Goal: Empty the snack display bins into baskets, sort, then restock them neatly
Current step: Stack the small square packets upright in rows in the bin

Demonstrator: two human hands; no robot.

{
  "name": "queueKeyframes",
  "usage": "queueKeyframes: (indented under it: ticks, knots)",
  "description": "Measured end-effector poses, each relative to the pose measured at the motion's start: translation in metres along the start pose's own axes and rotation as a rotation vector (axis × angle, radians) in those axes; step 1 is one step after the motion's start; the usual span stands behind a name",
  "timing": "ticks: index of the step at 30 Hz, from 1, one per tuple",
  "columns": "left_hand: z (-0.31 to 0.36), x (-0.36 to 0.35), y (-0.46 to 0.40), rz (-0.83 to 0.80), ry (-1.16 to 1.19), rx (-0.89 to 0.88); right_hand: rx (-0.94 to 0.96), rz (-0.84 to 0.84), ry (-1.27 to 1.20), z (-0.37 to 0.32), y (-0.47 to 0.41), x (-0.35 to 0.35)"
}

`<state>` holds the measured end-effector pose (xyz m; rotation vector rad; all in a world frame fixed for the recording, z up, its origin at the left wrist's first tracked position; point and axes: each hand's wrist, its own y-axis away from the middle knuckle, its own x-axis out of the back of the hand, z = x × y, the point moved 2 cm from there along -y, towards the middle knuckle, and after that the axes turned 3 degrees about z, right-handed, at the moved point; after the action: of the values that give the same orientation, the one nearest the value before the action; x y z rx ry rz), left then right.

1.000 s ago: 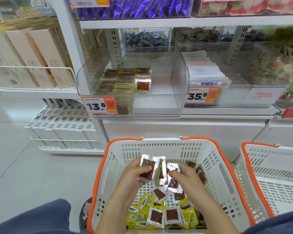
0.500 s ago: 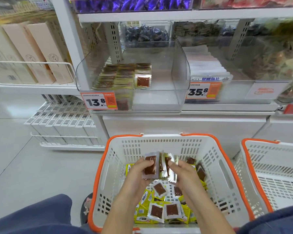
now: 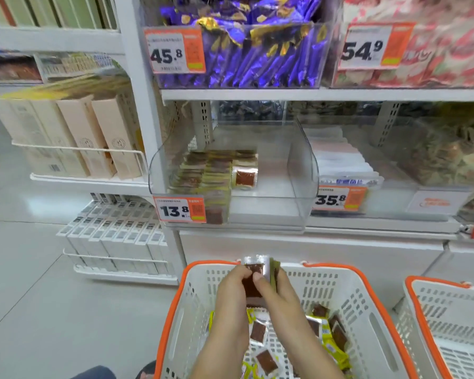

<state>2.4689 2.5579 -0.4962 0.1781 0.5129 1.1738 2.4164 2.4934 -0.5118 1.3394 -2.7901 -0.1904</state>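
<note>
Here, a small stack of flat silver-edged snack packets with brown centres (image 3: 254, 280) is held upright above the near rim of a white perforated plastic basket with an orange rim (image 3: 356, 305). The left hand (image 3: 231, 289) and the right hand (image 3: 275, 289) both grip the stack, fingers curled round its sides and thumbs pressed on its front face. Loose brown-and-silver packets (image 3: 266, 361) and yellow packets (image 3: 331, 348) lie on the basket floor below the hands. A second white basket with an orange rim (image 3: 449, 307) stands just to the right. Behind the baskets, a clear acrylic display bin (image 3: 301, 170) on the white shelf holds neat rows of brown and olive packets (image 3: 205, 173) at its left side, with one silver-edged packet (image 3: 244, 178) leaning beside them. An orange-and-white price tag (image 3: 179, 210) on its front reads "13.8". The neighbouring tag (image 3: 340, 198) reads "35.8". On the shelf above, a bin of purple foil wrappers (image 3: 257, 58) carries a tag (image 3: 175, 51) reading "45.8"; the next tag (image 3: 375, 46) reads "54.9". Tall beige cartons (image 3: 93, 135) stand on a rack to the left, over a pale glossy floor (image 3: 39, 296).
</note>
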Motion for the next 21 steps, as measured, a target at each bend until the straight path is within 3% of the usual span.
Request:
queueKeyframes:
  ticks: [4, 6, 8, 10, 11, 13, 16, 21]
  knots:
    - [0.074, -0.025, -0.005, -0.011, 0.019, -0.170, 0.294, 0.018, 0.299, -0.075, -0.034, -0.013]
    - [0.112, -0.031, -0.015, -0.058, -0.097, -0.290, 0.377, 0.012, 0.384, -0.114, -0.052, -0.013]
    - [0.144, -0.024, -0.035, -0.099, -0.523, -0.557, 0.410, -0.012, 0.467, -0.146, -0.078, -0.005]
    - [0.160, -0.002, -0.071, 0.023, -1.118, -0.832, 0.403, -0.016, 0.657, -0.167, -0.113, 0.006]
    - [0.163, 0.009, -0.084, 0.140, -1.332, -0.882, 0.371, -0.037, 0.782, -0.172, -0.130, 0.012]
    - [0.160, 0.030, -0.104, 0.247, -1.540, -0.847, 0.280, -0.107, 1.057, -0.173, -0.161, 0.015]
    - [0.150, 0.046, -0.120, 0.238, -1.613, -0.821, 0.208, -0.222, 1.317, -0.165, -0.194, 0.004]
    - [0.142, 0.048, -0.129, 0.341, -1.578, -0.964, 0.096, -0.289, 1.375, -0.133, -0.233, -0.018]
